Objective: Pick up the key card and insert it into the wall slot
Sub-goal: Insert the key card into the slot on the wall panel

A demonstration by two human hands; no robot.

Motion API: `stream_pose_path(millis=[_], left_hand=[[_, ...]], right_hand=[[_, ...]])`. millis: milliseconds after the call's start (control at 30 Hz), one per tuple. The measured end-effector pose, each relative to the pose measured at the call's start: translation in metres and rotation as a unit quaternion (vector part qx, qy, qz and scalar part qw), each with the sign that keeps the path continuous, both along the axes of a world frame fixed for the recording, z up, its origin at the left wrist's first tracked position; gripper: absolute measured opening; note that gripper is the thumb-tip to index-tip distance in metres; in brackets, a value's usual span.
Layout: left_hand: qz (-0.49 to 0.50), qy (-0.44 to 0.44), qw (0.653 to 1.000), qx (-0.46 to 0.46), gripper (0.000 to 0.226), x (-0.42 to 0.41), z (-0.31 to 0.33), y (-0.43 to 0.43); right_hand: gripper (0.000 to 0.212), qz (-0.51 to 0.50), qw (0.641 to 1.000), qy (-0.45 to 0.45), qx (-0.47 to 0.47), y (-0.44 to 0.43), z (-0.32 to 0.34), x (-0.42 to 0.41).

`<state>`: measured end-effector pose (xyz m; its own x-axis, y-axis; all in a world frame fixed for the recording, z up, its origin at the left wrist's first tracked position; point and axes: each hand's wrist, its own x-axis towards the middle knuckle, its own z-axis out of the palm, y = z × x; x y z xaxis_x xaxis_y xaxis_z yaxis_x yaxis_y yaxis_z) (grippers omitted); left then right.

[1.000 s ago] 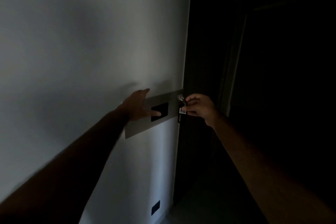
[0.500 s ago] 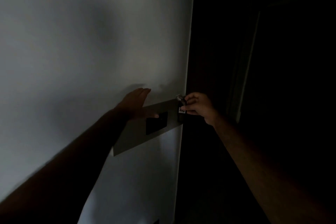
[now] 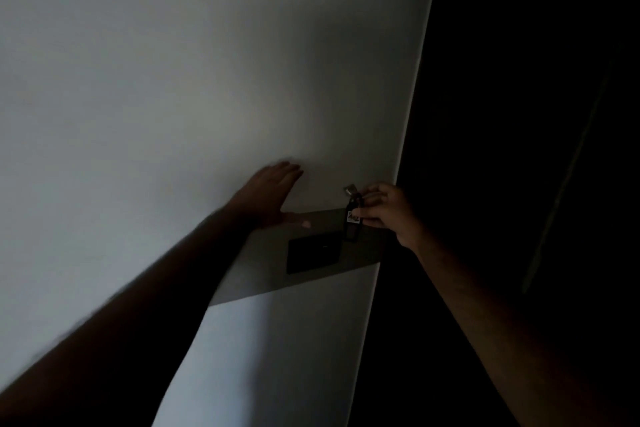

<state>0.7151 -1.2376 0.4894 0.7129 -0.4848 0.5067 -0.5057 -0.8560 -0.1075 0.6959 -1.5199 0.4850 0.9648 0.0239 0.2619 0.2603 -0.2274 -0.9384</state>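
The room is very dark. A black slot unit sits on a grey wall panel. My right hand pinches a dark key card tag with a small white label and a metal clip on top, held just above and to the right of the slot unit. My left hand lies flat on the white wall, fingers spread, thumb touching the panel's upper left edge. The card hangs beside the slot unit, apart from it.
The white wall fills the left of the view and ends at a corner edge. Right of the corner is a dark doorway or passage with little visible detail.
The view has closed in on the panel. My left hand slid up, off the slot unit onto the wall above the panel. My right hand brought the card left, over the panel's right part.
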Motion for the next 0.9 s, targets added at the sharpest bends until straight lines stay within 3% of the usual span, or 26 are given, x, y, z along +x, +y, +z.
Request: stream_pose_path(millis=[233, 467, 667, 900], left_hand=[[0.007, -0.043, 0.999, 0.014, 0.119, 0.026, 0.007, 0.005], [0.006, -0.096, 0.995, 0.014, 0.112, 0.031, 0.007, 0.001], [0.071, -0.154, 0.985, 0.008, 0.1, 0.038, 0.001, 0.002], [0.203, -0.253, 0.946, 0.025, 0.093, 0.057, -0.005, -0.021]], right_hand=[[0.041, 0.023, 1.0, -0.011, 0.01, 0.006, -0.006, 0.051], [0.046, 0.087, 0.996, -0.017, -0.002, 0.009, -0.017, 0.095], [0.046, 0.154, 0.988, -0.003, -0.011, 0.005, -0.014, 0.127], [0.04, 0.226, 0.974, 0.032, -0.014, -0.01, -0.029, 0.148]])
